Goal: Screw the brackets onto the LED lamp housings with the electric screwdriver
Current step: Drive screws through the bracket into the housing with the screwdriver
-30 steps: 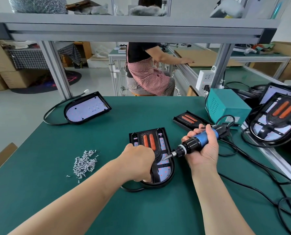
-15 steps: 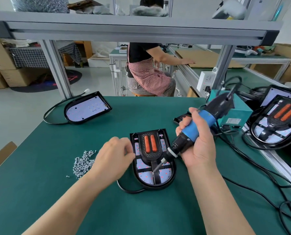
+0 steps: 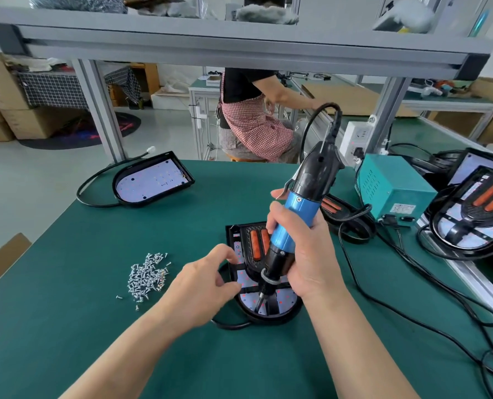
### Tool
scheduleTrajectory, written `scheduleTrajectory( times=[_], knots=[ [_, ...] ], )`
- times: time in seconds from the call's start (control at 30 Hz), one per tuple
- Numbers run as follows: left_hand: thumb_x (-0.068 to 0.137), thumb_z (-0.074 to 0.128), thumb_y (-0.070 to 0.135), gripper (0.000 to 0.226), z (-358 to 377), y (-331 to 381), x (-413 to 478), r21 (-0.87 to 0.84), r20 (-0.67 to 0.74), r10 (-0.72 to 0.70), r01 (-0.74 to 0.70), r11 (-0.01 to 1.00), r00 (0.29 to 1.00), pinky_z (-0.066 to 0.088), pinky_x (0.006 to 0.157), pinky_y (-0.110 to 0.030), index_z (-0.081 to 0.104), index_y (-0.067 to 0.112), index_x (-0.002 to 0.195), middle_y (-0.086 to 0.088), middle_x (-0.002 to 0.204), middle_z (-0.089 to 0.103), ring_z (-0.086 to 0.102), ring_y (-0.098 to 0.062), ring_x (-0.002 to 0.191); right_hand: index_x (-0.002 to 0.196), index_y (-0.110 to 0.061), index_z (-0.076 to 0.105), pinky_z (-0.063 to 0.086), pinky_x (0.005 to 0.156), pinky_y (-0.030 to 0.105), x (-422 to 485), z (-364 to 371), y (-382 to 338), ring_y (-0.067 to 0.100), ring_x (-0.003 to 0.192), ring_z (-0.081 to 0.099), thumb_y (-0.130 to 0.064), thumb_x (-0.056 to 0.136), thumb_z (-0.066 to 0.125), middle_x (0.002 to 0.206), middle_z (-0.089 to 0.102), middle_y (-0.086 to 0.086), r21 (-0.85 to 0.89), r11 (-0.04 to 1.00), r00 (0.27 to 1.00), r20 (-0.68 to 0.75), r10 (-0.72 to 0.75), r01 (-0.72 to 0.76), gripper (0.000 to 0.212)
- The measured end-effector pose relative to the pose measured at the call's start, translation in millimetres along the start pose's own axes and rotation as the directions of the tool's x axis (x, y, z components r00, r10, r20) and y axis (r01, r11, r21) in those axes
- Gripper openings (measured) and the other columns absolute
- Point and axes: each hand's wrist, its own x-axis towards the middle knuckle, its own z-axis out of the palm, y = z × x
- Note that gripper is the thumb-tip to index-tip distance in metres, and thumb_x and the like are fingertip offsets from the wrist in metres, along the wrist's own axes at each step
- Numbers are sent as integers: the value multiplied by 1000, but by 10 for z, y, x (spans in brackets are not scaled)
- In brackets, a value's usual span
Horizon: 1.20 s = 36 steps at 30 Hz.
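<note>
A black LED lamp housing (image 3: 282, 311) lies on the green mat in front of me, with a black bracket (image 3: 255, 240) bearing two orange strips laid on it. My right hand (image 3: 305, 254) grips the blue and black electric screwdriver (image 3: 299, 203), held almost upright, its bit tip down on the near end of the bracket. My left hand (image 3: 202, 286) hovers at the housing's left edge with fingers loosely curled; it appears to hold nothing. A heap of small silver screws (image 3: 146, 276) lies to the left.
Another housing (image 3: 153, 180) without a bracket lies at the far left. A teal power supply box (image 3: 392, 194) stands at the right, with finished housings (image 3: 475, 217) and black cables (image 3: 397, 306) beside it. A spare bracket (image 3: 333, 205) lies behind the screwdriver. A person sits beyond the bench.
My right hand tilted the screwdriver from nearly flat to almost upright and set the bit on the bracket's near end. My left hand came off the housing and now hovers beside it.
</note>
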Motion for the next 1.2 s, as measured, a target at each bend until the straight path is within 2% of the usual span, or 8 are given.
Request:
scheduleTrajectory(
  times=[0.27,0.4,0.53,0.67,0.83,0.97,1.1,1.2],
  knots=[
    [88,69,33,26,-18,41,-21,32,-65,4,-2,999,998,48,68,-29,51,40,105,4,77,64,59,-14,72,102,-16,64,45,60,18,25,-39,-61,10,62,50,-17,81,70,71,50,5,40,996,995,-66,-76,79,22],
    [86,71,21,26,-40,71,-47,17,-136,42,-40,999,990,44,70,-25,59,39,100,5,83,56,52,-9,73,101,-16,62,45,60,18,24,-45,-90,10,62,50,-16,81,69,73,50,4,64,992,990,-96,-104,111,21],
    [83,69,1,36,-88,108,-83,-171,17,79,-75,982,997,44,66,-12,72,34,96,6,85,65,53,-1,64,98,-17,60,44,64,18,56,-28,-159,10,62,50,-16,82,69,70,54,-6,189,968,973,-194,-125,162,18],
    [81,73,0,34,-126,132,-116,-475,218,94,22,880,971,50,67,-16,74,25,105,0,99,77,66,-9,79,99,-18,55,41,66,21,123,-73,-244,10,64,48,-18,88,70,75,50,-1,295,934,947,-301,-110,202,19],
    [72,77,14,34,-83,182,-125,-694,180,66,80,715,981,50,58,-19,69,6,104,-15,93,77,71,-17,75,114,-16,50,43,67,22,163,-183,-287,11,68,49,-18,93,69,85,50,1,361,910,917,-395,-48,203,28],
    [91,70,4,2,-46,220,-120,-742,142,44,77,666,989,48,53,-18,71,4,92,-20,87,76,68,-18,67,114,-16,46,44,63,22,159,-254,-285,11,64,50,-19,94,68,70,52,-3,363,911,906,-423,-26,196,30],
    [92,66,0,8,2,256,-127,-779,137,4,105,618,991,48,50,-17,70,3,87,-21,81,74,65,-16,60,115,-17,49,46,65,21,140,-282,-265,10,65,52,-20,92,71,74,54,-3,390,901,894,-449,6,189,33],
    [92,64,-3,7,39,274,-130,-848,161,-37,157,506,986,49,51,-17,69,0,89,-20,80,73,65,-14,59,115,-19,54,47,69,21,121,-305,-282,9,65,54,-21,88,75,78,55,-4,423,884,882,-470,29,197,34]
  ],
)
